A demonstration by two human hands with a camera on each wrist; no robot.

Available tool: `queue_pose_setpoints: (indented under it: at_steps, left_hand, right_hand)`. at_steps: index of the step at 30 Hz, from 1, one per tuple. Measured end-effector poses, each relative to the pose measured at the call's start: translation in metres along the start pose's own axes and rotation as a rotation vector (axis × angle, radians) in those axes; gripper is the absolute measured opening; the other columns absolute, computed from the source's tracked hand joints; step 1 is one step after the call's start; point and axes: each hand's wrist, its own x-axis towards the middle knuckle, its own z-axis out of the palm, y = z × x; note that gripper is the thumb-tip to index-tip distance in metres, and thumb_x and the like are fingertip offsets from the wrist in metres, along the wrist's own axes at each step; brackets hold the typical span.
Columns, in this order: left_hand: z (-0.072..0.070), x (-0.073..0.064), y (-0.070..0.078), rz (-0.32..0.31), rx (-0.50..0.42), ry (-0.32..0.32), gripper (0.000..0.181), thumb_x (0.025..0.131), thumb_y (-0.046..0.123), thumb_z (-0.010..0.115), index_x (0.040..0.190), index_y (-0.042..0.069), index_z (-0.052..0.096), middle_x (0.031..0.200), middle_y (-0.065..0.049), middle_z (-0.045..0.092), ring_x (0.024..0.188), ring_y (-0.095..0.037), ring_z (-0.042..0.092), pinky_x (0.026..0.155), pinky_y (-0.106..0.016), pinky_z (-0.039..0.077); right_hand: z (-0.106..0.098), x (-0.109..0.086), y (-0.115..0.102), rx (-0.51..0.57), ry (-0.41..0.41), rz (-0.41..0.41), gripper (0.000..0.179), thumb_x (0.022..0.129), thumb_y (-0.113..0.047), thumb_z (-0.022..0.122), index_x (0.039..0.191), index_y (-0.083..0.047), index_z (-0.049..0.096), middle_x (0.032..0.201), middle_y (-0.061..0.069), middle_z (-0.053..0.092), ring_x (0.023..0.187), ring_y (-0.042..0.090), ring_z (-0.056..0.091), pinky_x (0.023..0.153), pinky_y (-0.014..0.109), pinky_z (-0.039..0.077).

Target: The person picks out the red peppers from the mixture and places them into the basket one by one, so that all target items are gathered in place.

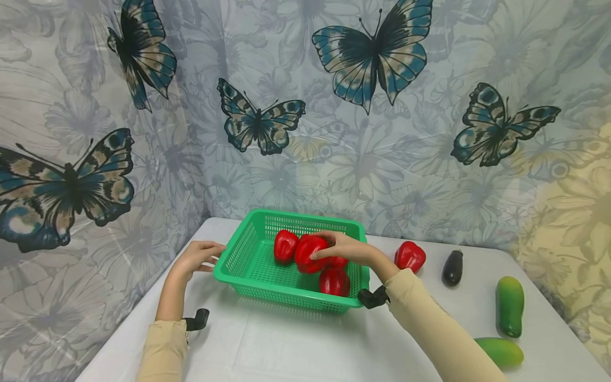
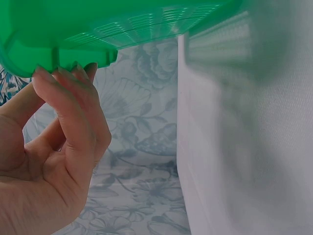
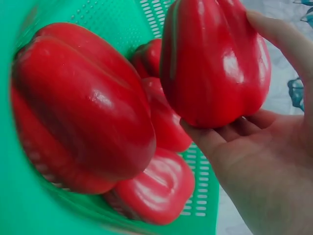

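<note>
My right hand (image 1: pixel 345 248) grips a glossy red bell pepper (image 1: pixel 310 255) above the green plastic basket (image 1: pixel 291 292). In the right wrist view, the thumb lies along one side of that pepper (image 3: pixel 215 63) and the fingers are under its lower end. Several other red bell peppers lie in the basket, including one (image 1: pixel 285 246) towards the back and another (image 1: pixel 334 281) by the front right corner. At the basket's left end, my left hand (image 1: pixel 194 258) holds the rim with curled fingers, their tips against the green edge (image 2: pixel 83 58) in the left wrist view.
Right of the basket, on the white table (image 1: pixel 286 345), lie another red bell pepper (image 1: pixel 409 257), a dark eggplant (image 1: pixel 452 268) and two oblong green vegetables (image 1: pixel 509 306), one partly behind the right sleeve. A butterfly-patterned cloth (image 1: pixel 286 180) hangs behind the table.
</note>
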Motion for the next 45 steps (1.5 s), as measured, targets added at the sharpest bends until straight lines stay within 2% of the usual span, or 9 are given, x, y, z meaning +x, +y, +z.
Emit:
queue_pose_setpoints:
  at_steps: [5, 12, 21, 34, 45]
  left_hand:
    - [-0.001, 0.0, 0.001, -0.004, 0.002, 0.002, 0.045, 0.097, 0.031, 0.06, 0.126, -0.004, 0.061, 0.1, -0.005, 0.069, 0.082, -0.011, 0.066, 0.074, -0.031, 0.06]
    - [0.0, -0.001, 0.0, -0.006, 0.003, -0.002, 0.047, 0.097, 0.033, 0.06, 0.127, -0.003, 0.061, 0.103, -0.006, 0.069, 0.084, -0.011, 0.066, 0.075, -0.031, 0.06]
    - [0.001, 0.0, 0.001, -0.002, 0.001, -0.011, 0.045, 0.098, 0.031, 0.059, 0.127, -0.003, 0.061, 0.102, -0.005, 0.069, 0.084, -0.011, 0.066, 0.075, -0.031, 0.06]
    - [0.001, 0.0, 0.001, -0.013, -0.003, -0.01, 0.047, 0.097, 0.034, 0.061, 0.127, -0.003, 0.06, 0.104, -0.007, 0.067, 0.085, -0.013, 0.065, 0.075, -0.031, 0.06]
    - [0.001, -0.001, 0.0, -0.014, -0.011, -0.005, 0.048, 0.097, 0.034, 0.061, 0.128, -0.003, 0.06, 0.105, -0.008, 0.067, 0.085, -0.012, 0.065, 0.075, -0.031, 0.061]
  right_hand:
    - [0.001, 0.004, 0.0, -0.007, -0.031, 0.01, 0.065, 0.086, -0.034, 0.072, 0.144, -0.02, 0.046, 0.133, 0.002, 0.056, 0.122, 0.022, 0.052, 0.102, 0.044, 0.05]
    - [0.004, 0.011, 0.002, -0.04, -0.066, 0.017, 0.068, 0.086, -0.037, 0.071, 0.146, -0.019, 0.044, 0.134, 0.003, 0.056, 0.126, 0.023, 0.049, 0.103, 0.047, 0.049]
    - [0.006, 0.013, 0.003, -0.107, -0.093, 0.086, 0.07, 0.082, -0.04, 0.076, 0.143, -0.026, 0.047, 0.136, -0.001, 0.054, 0.13, 0.023, 0.045, 0.104, 0.047, 0.047]
    - [0.009, 0.016, 0.002, -0.121, -0.141, 0.104, 0.071, 0.078, -0.038, 0.08, 0.141, -0.034, 0.048, 0.141, -0.003, 0.048, 0.134, 0.022, 0.04, 0.105, 0.047, 0.046]
    - [0.009, 0.021, 0.002, -0.155, -0.143, 0.093, 0.074, 0.079, -0.035, 0.079, 0.145, -0.031, 0.045, 0.144, 0.001, 0.044, 0.135, 0.025, 0.037, 0.105, 0.051, 0.046]
